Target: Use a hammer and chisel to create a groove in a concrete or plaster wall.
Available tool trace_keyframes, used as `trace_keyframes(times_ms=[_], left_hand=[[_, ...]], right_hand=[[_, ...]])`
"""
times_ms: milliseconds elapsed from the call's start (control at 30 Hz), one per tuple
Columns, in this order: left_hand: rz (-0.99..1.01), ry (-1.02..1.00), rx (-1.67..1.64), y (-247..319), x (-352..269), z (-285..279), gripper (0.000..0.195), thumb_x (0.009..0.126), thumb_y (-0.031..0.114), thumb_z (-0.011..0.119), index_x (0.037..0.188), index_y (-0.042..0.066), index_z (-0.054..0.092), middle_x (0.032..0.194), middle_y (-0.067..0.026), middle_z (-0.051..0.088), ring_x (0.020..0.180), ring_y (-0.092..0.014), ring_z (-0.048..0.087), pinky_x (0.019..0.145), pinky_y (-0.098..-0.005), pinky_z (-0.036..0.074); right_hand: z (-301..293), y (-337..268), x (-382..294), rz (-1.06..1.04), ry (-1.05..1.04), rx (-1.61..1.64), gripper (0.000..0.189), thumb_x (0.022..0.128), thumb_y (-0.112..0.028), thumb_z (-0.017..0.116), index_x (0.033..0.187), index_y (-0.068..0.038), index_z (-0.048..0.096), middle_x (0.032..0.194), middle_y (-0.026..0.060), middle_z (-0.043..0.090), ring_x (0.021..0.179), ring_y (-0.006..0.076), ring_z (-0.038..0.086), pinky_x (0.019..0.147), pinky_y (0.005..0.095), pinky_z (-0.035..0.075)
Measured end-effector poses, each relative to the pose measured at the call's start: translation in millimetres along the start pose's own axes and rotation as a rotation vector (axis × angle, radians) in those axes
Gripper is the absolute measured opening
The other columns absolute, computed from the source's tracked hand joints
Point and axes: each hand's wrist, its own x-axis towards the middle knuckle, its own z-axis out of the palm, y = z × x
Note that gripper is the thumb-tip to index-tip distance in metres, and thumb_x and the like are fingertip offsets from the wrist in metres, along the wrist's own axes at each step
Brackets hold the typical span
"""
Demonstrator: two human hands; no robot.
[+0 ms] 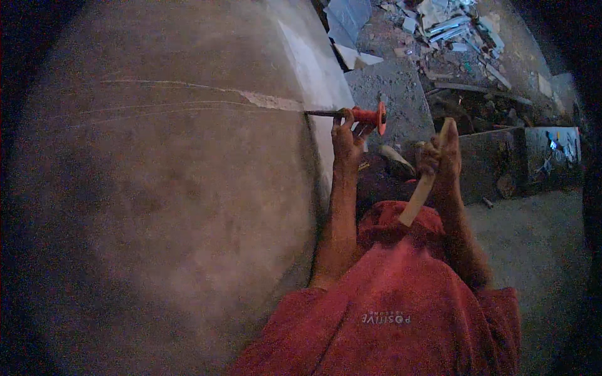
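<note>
My left hand (348, 136) grips a chisel (367, 116) with an orange grip and a round hand guard at its outer end. The dark shank points left, and its tip meets the edge of a brown plastered wall (188, 197). From that edge a rough chipped groove (273, 101) runs leftward between thin pale lines scored on the surface. In my right hand (444, 155) is a wooden handle (421, 192), held slanting to the right of the chisel. Whether a hammer head is fixed to it cannot be told.
Broken rubble and scrap strips (451, 28) lie heaped at the top right. Below them is a dark hollow (451, 105) edged by a long board (484, 89). A box-like block (552, 150) stands at right. My shoe (397, 157) shows beyond my hands.
</note>
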Motion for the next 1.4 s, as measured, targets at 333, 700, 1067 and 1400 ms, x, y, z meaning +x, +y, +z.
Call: trace_keyframes(times_ms=[333,700,1067,1400], left_hand=[[0.053,-0.006,0.047,6,9,-24,0.030,0.100,0.027,0.060,0.120,0.006,0.052,0.113,-0.0131,0.059,0.102,-0.030,0.065,0.078,-0.0454,0.060],[-0.087,-0.333,0.346,-44,-41,32,0.018,0.094,0.007,0.065,0.111,0.001,0.065,0.114,-0.0092,0.067,0.102,-0.025,0.065,0.094,-0.0381,0.053],[0.192,-0.518,0.662,-47,0,-52,0.045,0.100,0.035,0.059,0.131,0.004,0.049,0.119,-0.0119,0.059,0.112,-0.026,0.060,0.093,-0.0411,0.053],[0.077,-0.264,0.115,16,-70,118,0.029,0.098,0.024,0.062,0.115,0.002,0.058,0.104,-0.0118,0.066,0.092,-0.025,0.068,0.081,-0.0422,0.061]], right_hand=[[110,36,-28,0.281,0.292,-0.715,0.041,0.101,-0.054,0.045,0.090,-0.015,0.050,0.072,-0.0009,0.051,0.052,0.0102,0.045,0.044,0.0249,0.040],[-57,39,16,-0.334,0.225,-0.337,0.043,0.092,-0.058,0.061,0.086,-0.017,0.048,0.067,-0.0017,0.045,0.048,0.0118,0.042,0.042,0.0275,0.035],[-41,70,50,-0.008,0.345,0.193,0.037,0.093,-0.043,0.066,0.084,-0.013,0.045,0.064,-0.0006,0.044,0.049,0.0127,0.044,0.045,0.0302,0.036],[-88,-26,34,-0.295,-0.445,0.350,0.038,0.099,-0.033,0.060,0.123,-0.004,0.055,0.088,0.0017,0.052,0.076,0.0139,0.053,0.065,0.0321,0.048]])
